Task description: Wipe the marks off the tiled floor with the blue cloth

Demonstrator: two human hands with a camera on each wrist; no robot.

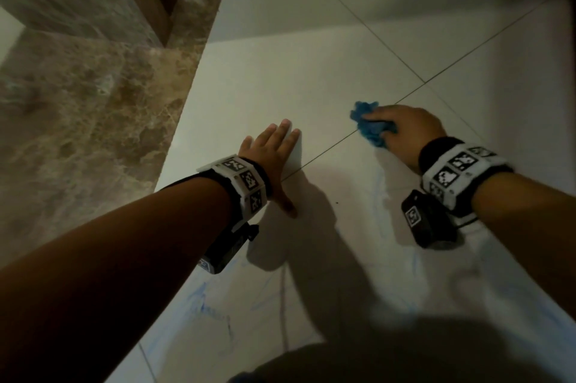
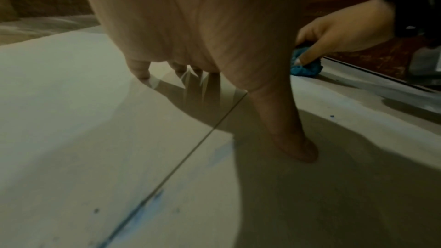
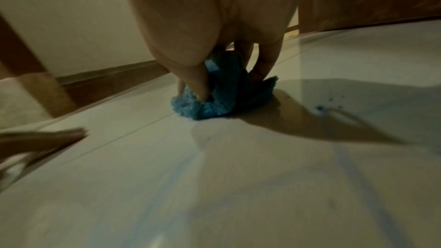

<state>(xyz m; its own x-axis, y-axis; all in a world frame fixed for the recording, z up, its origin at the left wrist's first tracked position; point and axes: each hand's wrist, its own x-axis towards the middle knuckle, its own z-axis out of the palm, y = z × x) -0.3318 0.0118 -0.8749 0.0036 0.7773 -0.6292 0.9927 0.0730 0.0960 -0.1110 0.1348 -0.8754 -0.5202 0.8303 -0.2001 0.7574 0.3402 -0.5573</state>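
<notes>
Brown marbled stone border (image 1: 78,121) far left, beside glossy white tiled floor (image 1: 265,77). Left hand (image 1: 268,161) flat on tile, fingers spread straight, holding nothing, propping body. Faint blue scribble marks (image 1: 205,301) below it, near grout line, untouched by look of it. Right hand (image 1: 405,130) curled round bunched fluffy blue cloth (image 1: 371,125), pressing it on floor at tile joint. More pale blue streaks (image 3: 164,176) near right wrist. Wiping under way; plenty left, I'd judge.
</notes>
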